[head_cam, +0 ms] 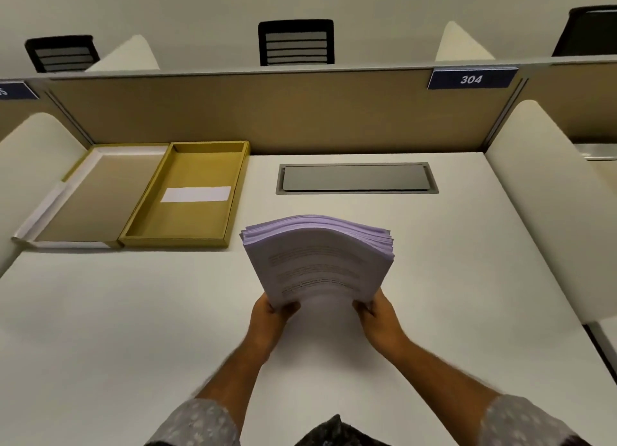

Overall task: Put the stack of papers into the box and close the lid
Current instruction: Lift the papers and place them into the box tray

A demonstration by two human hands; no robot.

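A thick stack of pale printed papers [319, 258] is held up over the middle of the white desk, its far end bowed upward. My left hand [272, 315] grips its near left corner and my right hand [379, 315] grips its near right corner. The gold box [140, 225] lies open at the back left of the desk, with a white slip on its floor. Its hinged lid [96, 195] lies flat to the left, inner side up. The stack is to the right of the box and nearer to me.
A grey cable hatch [355, 178] is set into the desk [133, 328] behind the stack. A tan partition [267, 111] with a "304" sign [471, 78] closes the back. White side dividers [541, 192] flank the desk. Black chairs [296, 41] show beyond.
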